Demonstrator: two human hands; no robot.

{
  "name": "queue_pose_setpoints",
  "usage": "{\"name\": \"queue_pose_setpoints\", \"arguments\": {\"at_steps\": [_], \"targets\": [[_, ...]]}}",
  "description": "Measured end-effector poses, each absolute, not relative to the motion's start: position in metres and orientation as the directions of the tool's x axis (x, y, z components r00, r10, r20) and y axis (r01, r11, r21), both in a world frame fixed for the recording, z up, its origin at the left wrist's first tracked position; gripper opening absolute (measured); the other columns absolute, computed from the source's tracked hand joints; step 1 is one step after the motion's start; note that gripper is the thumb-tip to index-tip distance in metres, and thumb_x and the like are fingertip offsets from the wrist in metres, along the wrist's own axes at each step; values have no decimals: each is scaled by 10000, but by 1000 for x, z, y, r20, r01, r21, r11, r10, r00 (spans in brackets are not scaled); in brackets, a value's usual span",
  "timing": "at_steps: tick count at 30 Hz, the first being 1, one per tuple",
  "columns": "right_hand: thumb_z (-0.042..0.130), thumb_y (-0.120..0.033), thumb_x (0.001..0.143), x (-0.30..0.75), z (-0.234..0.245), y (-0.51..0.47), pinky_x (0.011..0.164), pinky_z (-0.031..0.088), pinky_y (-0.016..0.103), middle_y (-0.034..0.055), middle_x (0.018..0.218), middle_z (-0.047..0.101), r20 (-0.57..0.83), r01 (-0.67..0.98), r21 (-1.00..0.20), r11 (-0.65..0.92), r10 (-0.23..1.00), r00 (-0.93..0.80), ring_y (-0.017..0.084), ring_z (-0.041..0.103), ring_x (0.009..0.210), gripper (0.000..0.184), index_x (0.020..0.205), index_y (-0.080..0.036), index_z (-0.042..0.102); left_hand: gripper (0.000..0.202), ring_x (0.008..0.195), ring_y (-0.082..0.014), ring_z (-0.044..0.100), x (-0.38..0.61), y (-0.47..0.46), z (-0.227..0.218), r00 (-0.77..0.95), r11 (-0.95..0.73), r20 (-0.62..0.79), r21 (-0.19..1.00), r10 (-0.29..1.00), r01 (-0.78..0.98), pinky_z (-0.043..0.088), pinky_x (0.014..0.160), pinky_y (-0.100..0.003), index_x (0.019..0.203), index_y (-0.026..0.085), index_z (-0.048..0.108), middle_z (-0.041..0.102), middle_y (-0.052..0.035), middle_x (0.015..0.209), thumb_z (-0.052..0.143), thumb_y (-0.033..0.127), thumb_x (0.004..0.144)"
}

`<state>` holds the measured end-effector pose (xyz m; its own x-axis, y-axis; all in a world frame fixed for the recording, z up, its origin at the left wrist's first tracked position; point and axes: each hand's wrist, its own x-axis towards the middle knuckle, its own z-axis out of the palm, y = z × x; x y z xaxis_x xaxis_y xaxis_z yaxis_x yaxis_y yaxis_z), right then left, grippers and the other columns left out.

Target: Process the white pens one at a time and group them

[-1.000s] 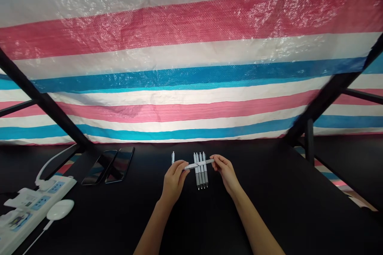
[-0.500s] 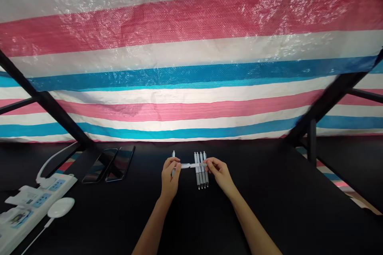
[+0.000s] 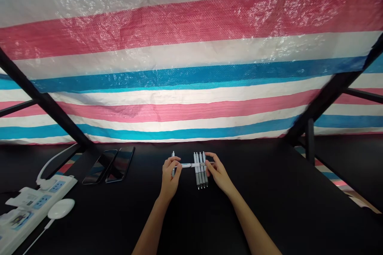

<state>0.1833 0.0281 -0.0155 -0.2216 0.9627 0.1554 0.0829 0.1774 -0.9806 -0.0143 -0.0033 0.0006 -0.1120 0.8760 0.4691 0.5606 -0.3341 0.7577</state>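
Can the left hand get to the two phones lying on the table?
Probably yes. The left hand pinches one end of a pen, so it would have to let go first. The two phones lie flat to its left on the black table, with only bare tabletop between.

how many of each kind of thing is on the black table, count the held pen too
pens: 5 (three in a row, one apart, one held crosswise between the left hand and right hand)
phones: 2
power strips: 1
white round pucks on a cable: 1
total: 9
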Motion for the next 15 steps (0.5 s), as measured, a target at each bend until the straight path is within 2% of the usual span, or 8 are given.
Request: {"name": "queue_pose_setpoints", "arguments": {"at_steps": [4, 7, 9, 12, 15], "targets": [[508, -370, 825, 185, -12, 29, 590, 441, 271, -24, 673, 519, 204, -19, -979, 205, 952, -228, 139, 541, 609, 356, 1143, -217, 470, 259, 938, -220, 553, -15, -2, -1, -114, -336, 469, 763, 876, 552, 441, 849, -381, 695, 201, 558, 606, -84, 981, 407, 315, 871], [582, -307, 742, 186, -6, 27, 633, 453, 272, 18, 863, 560, 216, -31, -976, 215, 950, -227, 132, 555, 667, 404, 1128, -230, 488, 274, 944, -217, 557, -17, 0, -3, -128, -329, 459, 779, 879, 533, 446, 842, -369, 691, 197, 559, 603, -89, 987, 399, 320, 876], [588, -314, 737, 186, -5, 27, 648, 462, 282, 35, 914, 591, 202, -30, -979, 201, 954, -221, 137, 568, 673, 432, 1148, -232, 485, 276, 947, -217, 559, -17, 0, -3, -126, -329, 457, 781, 881, 530, 448, 839, -365, 694, 198, 562, 605, -90, 990, 396, 321, 877], [500, -401, 822, 185, -5, 27, 614, 469, 295, 14, 705, 626, 149, -37, -989, 144, 960, -237, 155, 575, 600, 369, 1137, -209, 513, 268, 947, -219, 560, -16, 0, -2, -105, -330, 452, 773, 886, 542, 444, 848, -373, 703, 203, 560, 612, -87, 994, 393, 319, 877], [437, -462, 868, 184, -5, 27, 537, 443, 279, -30, 487, 541, 94, -3, -995, 98, 943, -319, 147, 526, 478, 356, 1042, -189, 585, 250, 938, -220, 562, -16, -1, -2, -91, -329, 450, 761, 888, 560, 436, 856, -385, 718, 208, 558, 621, -80, 988, 395, 313, 876]]}}
